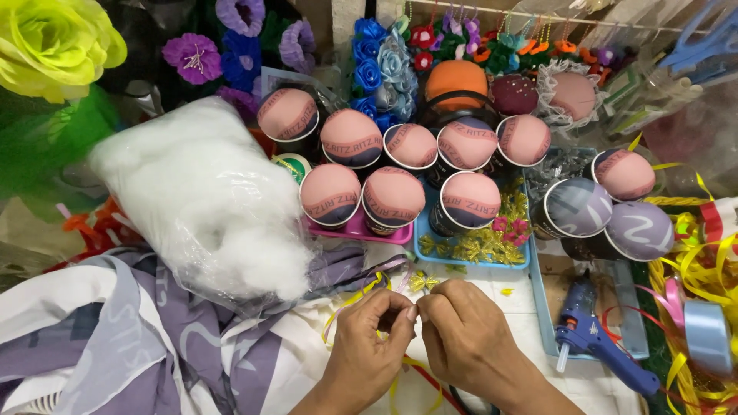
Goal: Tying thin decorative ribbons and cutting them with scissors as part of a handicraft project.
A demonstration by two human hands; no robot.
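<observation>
Clutter fills the worktop from edge to edge. Far left: a large yellow-green artificial rose [52,44], and below it a clear plastic bag of white stuffing [201,201] resting on purple-and-white patterned fabric [131,346]. Centre, behind the hands: a cluster of paper cups capped with stuffed pink fabric domes [393,195], some standing on a pink tray [361,230], others on a blue tray [430,250] that also holds small yellow and pink beads.

Left hand [367,338]: closed, thumb and fingertips pinched on a thin yellow ribbon [350,301] that loops away to the left over the fabric. Right hand [465,334]: closed likewise, fingertips meeting those of the left at the same point. A small yellow ornament [419,282] lies just beyond the fingertips; whether it is attached to the ribbon cannot be told.

Right of the hands: a blue hot-glue gun [596,344] lying on a grey-blue tray [542,307], nozzle toward the person's right forearm. Far right: tangled yellow and red curling ribbon [692,253] and a pale blue ribbon roll [707,334].

Risks, as judged: the ribbon is narrow and slick and could slip from the pinch; its loose loops could snag in the fabric folds; the forearm sits near the glue nozzle, a burn hazard if it is hot
</observation>
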